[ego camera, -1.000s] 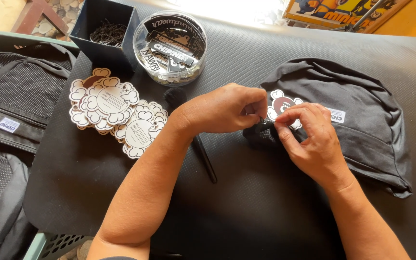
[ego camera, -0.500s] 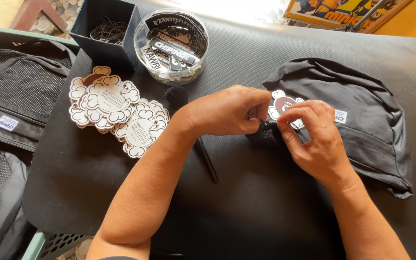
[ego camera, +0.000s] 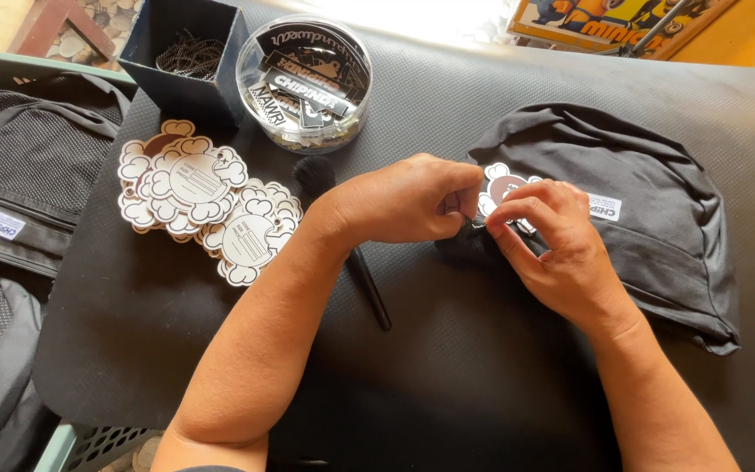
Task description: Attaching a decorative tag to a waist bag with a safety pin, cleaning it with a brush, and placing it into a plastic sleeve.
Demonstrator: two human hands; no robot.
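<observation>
both hands met mid-frame, slightly right of centre, over the left edge of a black bag [ego camera: 631, 218] lying on the black mat [ego camera: 447, 385]. left hand [ego camera: 408, 201] was curled into a loose fist, fingertips pinched on something small at the bag's edge; what exactly it held, can't tell, hidden under the knuckles. right hand [ego camera: 557, 249] was pinched narrow, thumb and forefinger closed on a small dark bit at the same spot, touching the left hand's fingertips. a cloud-shaped tag [ego camera: 504, 185] with a brown centre sat on the bag just above the pinch, partly covered by both hands. a small white label [ego camera: 605, 207] was on the bag right of the tag.

left of centre: a fanned pile of tags [ego camera: 203, 205], white, cloud-edged, on the mat, well apart from the hands. a black brush [ego camera: 342, 236] lay between the pile and the left forearm, handle running down-right under the wrist.

upper centre-left: a round clear tub [ego camera: 305, 83] of black stickers, and beside it, upper left, a dark box [ego camera: 187, 52] holding thin chains. far left edge: a black mesh backpack [ego camera: 19, 175], off the mat.
</observation>
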